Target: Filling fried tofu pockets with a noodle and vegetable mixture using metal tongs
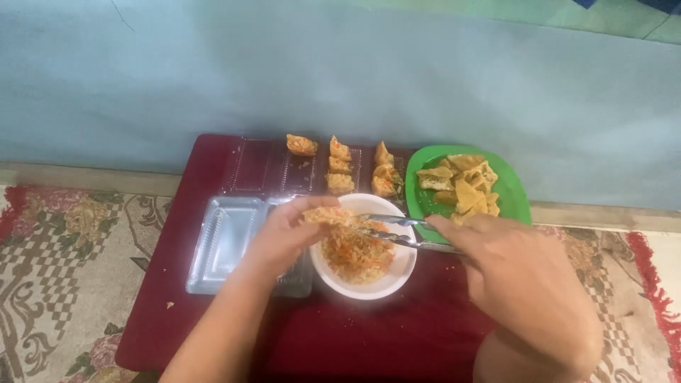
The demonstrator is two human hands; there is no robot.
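While level, tongs [394, 230] tips leftward.

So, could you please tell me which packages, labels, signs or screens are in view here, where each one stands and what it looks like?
Open clear plastic clamshell package: on the dark red table, left of the white bowl, under the left hand; rectangular, transparent and ribbed.
Its far half: toward the wall, holding orange-yellow filled pieces in rows.
No labels, signs or screens in view.
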